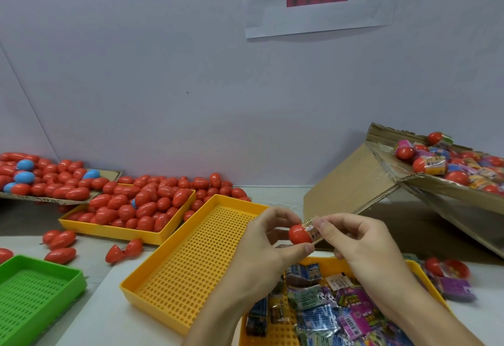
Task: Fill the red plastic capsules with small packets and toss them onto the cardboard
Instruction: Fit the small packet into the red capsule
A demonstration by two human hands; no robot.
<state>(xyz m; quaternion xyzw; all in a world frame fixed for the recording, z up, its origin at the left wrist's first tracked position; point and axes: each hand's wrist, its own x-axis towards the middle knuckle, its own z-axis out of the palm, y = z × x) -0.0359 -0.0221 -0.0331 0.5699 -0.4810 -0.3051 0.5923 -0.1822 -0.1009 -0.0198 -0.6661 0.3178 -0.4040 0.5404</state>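
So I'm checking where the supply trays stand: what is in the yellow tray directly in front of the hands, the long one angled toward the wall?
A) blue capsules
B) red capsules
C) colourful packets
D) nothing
D: the long yellow tray shows only its bare perforated floor, while the red capsules fill another yellow tray behind it.
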